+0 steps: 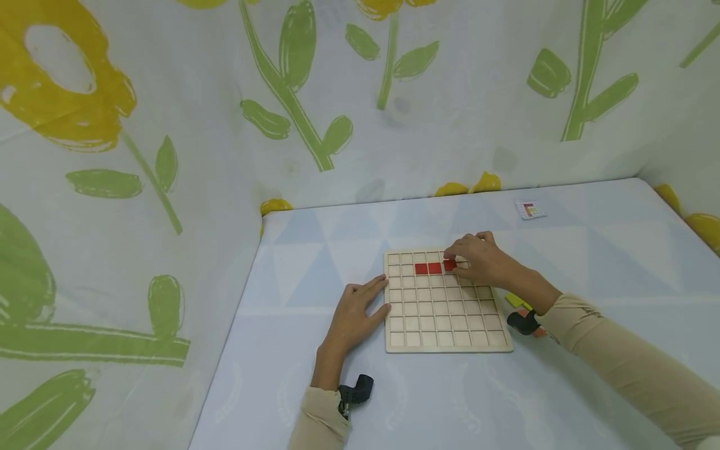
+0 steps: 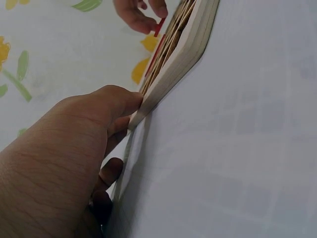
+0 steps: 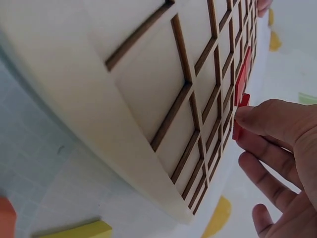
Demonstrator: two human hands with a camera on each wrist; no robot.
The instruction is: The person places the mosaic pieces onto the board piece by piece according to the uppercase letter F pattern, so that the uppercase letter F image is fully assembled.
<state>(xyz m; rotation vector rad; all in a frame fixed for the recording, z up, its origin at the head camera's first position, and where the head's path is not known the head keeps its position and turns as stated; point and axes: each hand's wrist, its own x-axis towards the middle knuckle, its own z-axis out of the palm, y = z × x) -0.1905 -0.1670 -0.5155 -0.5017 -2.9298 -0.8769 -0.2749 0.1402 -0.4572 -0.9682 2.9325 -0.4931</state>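
A pale wooden grid board [image 1: 427, 325] lies on the table, divided into many square cells by raised strips. Two red square tiles [image 1: 427, 269] sit side by side in its second row from the back. My right hand [image 1: 478, 259] pinches a third red tile [image 3: 241, 116] between thumb and fingers, just right of those two and tilted at the cell in the right wrist view. At the board's left edge, my left hand [image 1: 357, 312] rests with thumb and fingertips touching the rim, fingers fairly straight.
Yellow tiles [image 1: 514, 300] and an orange tile [image 1: 539, 331] lie on the table right of the board, partly under the right wrist. A small card with a coloured grid pattern [image 1: 530, 210] lies at the back right. Flower-printed cloth [image 1: 394, 150] hangs behind the table.
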